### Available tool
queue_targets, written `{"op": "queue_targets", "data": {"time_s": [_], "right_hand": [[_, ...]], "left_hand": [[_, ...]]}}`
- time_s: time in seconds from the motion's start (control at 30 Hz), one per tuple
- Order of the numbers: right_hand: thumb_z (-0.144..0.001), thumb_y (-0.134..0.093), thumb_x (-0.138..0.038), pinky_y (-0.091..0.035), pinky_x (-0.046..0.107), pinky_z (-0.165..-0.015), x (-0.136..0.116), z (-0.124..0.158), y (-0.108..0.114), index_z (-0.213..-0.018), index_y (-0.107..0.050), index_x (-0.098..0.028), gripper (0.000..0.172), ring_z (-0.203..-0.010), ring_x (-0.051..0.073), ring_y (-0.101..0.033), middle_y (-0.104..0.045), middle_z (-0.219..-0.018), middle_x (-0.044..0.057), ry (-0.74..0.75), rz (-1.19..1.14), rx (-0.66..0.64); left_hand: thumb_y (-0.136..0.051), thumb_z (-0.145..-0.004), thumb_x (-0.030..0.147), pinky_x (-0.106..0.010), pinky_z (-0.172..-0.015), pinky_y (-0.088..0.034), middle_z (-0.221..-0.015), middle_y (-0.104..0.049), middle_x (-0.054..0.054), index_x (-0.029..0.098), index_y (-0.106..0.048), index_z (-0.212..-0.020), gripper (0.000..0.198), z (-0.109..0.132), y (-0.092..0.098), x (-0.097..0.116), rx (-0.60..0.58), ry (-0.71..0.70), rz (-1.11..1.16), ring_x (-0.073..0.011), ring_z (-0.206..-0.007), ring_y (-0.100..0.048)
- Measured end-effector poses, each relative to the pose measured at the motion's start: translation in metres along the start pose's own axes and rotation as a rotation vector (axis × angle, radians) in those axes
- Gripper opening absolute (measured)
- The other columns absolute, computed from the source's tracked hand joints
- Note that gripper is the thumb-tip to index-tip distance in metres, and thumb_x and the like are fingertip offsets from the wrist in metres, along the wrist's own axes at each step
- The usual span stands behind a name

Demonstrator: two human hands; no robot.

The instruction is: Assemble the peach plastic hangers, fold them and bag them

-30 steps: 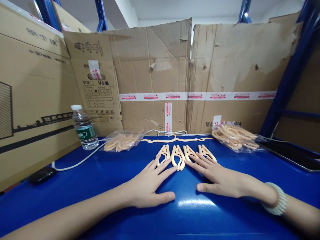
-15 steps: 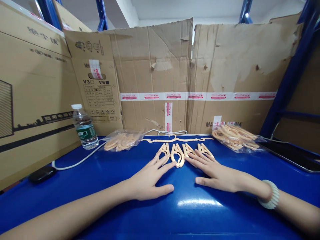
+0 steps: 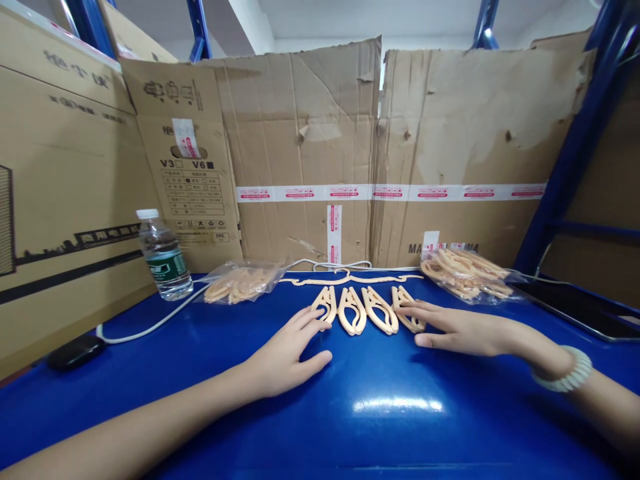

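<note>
A left hand (image 3: pixel 285 348) and right hand (image 3: pixel 465 328) — fingers loose, visibly grasping nothing — have parted toward the ends of a row of four folded, cream-coloured plastic hangers (image 3: pixel 388 329) on the glossy blue bench (image 3: pixel 310 433), leaving the middle pair (image 3: pixel 354 330) uncovered, set side by side.

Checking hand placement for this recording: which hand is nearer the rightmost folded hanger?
Right. The right hand has fingers overlapping the rightmost folded hanger; the left hand is farther off, at the leftmost folded hanger.
</note>
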State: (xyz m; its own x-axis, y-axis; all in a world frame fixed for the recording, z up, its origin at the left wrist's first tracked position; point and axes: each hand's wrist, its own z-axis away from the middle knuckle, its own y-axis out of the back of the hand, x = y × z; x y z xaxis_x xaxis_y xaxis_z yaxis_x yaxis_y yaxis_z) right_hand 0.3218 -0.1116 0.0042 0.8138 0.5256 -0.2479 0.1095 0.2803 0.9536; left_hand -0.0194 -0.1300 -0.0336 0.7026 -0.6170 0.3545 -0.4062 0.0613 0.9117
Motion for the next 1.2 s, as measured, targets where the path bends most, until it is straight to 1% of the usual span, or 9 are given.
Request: {"op": "queue_targets", "data": {"time_s": [0.1,0.27,0.4,0.6,0.67,0.77,0.87,0.97,1.2], "right_hand": [[-0.09,-0.041,-0.066,-0.02,0.054,-0.116,0.002,0.001,0.0,-0.151,-0.03,-0.022,0.076,-0.143,0.034,-0.02,-0.024,-0.157,0.01,0.017,-0.025,0.034],[-0.089,-0.044,-0.066,-0.02,0.052,-0.116,0.003,0.003,0.002,-0.15,-0.03,-0.021,0.078,-0.143,0.034,-0.02,-0.022,-0.158,0.011,0.014,-0.021,0.012],[-0.09,-0.045,-0.064,-0.022,0.052,-0.116,0.004,0.004,0.004,-0.149,-0.032,-0.024,0.073,-0.142,0.033,-0.023,-0.025,-0.157,0.008,0.022,-0.048,0.015],[-0.091,-0.041,-0.065,-0.016,0.052,-0.117,0.008,0.004,0.002,-0.151,-0.029,-0.025,0.073,-0.144,0.032,-0.013,-0.016,-0.159,0.006,-0.007,-0.044,-0.014],[-0.091,-0.041,-0.065,-0.017,0.052,-0.117,0.008,0.004,0.003,-0.15,-0.03,-0.027,0.071,-0.144,0.033,-0.012,-0.015,-0.16,0.005,0.007,-0.048,0.004],[-0.093,-0.041,-0.062,-0.024,0.052,-0.116,0.008,0.004,0.006,-0.147,-0.037,-0.029,0.064,-0.142,0.034,-0.025,-0.027,-0.157,0.006,0.069,-0.052,0.115],[-0.094,-0.037,-0.06,-0.031,0.05,-0.112,0.009,0.0,0.009,-0.142,-0.046,-0.024,0.061,-0.134,0.033,-0.04,-0.044,-0.146,0.011,0.1,-0.029,0.288],[-0.095,-0.035,-0.06,-0.037,0.05,-0.108,0.013,-0.006,0.009,-0.133,-0.054,-0.021,0.058,-0.125,0.032,-0.049,-0.053,-0.135,0.014,0.11,-0.003,0.414],[-0.096,-0.038,-0.052,-0.046,0.044,-0.095,0.029,-0.019,0.005,-0.114,-0.064,-0.015,0.049,-0.106,0.029,-0.061,-0.067,-0.114,0.013,0.116,-0.02,0.505]], "left_hand": [[-0.054,-0.09,0.041,-0.055,-0.115,-0.025,-0.149,-0.042,-0.012,0.02,-0.056,-0.128,0.042,0.0,-0.001,0.0,0.017,-0.006,0.003,-0.0313,-0.142,-0.028],[-0.056,-0.089,0.038,-0.053,-0.114,-0.029,-0.142,-0.05,-0.01,0.022,-0.058,-0.125,0.039,0.0,0.0,0.0,0.065,-0.044,0.02,-0.0302,-0.138,-0.035],[-0.057,-0.089,0.036,-0.052,-0.113,-0.032,-0.138,-0.054,-0.01,0.023,-0.06,-0.123,0.037,0.0,0.0,0.0,0.093,-0.068,0.029,-0.0291,-0.135,-0.04],[-0.057,-0.088,0.034,-0.052,-0.113,-0.032,-0.139,-0.053,-0.011,0.021,-0.059,-0.123,0.038,-0.001,0.0,0.002,0.081,-0.056,0.022,-0.0291,-0.134,-0.04],[-0.056,-0.088,0.033,-0.051,-0.113,-0.032,-0.138,-0.053,-0.012,0.02,-0.059,-0.124,0.038,-0.001,0.0,0.002,0.092,-0.054,0.019,-0.029,-0.133,-0.041],[-0.054,-0.089,0.03,-0.05,-0.111,-0.035,-0.135,-0.056,-0.01,0.021,-0.058,-0.123,0.035,-0.002,0.001,0.001,0.141,-0.073,0.032,-0.0275,-0.129,-0.046],[-0.053,-0.088,0.026,-0.047,-0.107,-0.04,-0.13,-0.06,-0.009,0.021,-0.058,-0.119,0.032,-0.003,0.003,0.002,0.192,-0.076,0.038,-0.0269,-0.124,-0.051],[-0.052,-0.087,0.024,-0.046,-0.106,-0.041,-0.126,-0.061,-0.009,0.021,-0.059,-0.115,0.029,-0.004,0.004,0.002,0.228,-0.059,0.052,-0.0271,-0.121,-0.052],[-0.051,-0.085,0.02,-0.045,-0.104,-0.043,-0.12,-0.063,-0.007,0.022,-0.06,-0.109,0.026,-0.005,0.002,0.001,0.261,-0.04,0.082,-0.0256,-0.117,-0.054]]}}
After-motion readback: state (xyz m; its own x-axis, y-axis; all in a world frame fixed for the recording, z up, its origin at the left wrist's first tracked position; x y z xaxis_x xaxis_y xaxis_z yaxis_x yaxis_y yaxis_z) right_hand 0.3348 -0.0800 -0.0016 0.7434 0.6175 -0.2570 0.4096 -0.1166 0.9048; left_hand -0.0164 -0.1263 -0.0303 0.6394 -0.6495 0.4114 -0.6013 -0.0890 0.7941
